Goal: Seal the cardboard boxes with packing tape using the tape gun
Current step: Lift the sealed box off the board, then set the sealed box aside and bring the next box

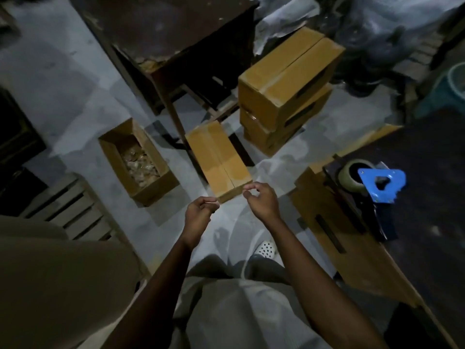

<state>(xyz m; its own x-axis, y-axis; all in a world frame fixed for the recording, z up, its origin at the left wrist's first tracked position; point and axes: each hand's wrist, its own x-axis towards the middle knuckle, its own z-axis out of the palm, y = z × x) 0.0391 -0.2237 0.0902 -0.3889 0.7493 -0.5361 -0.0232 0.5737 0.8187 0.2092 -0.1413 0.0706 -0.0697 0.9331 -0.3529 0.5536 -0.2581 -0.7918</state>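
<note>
Left hand (200, 214) loosely curled, empty; right hand (261, 201) likewise, near box (219, 157)

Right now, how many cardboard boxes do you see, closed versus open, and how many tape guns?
Closed brown cardboard boxes: 3, namely single floor box, upper stacked box, lower stacked box
Open brown cardboard box: 1
Brown cardboard box beneath the tape gun, top hidden: 1
Blue tape gun: 1
Total: 6

Dim room, grey concrete floor (63, 79), worn dark wooden table (161, 28).
</note>
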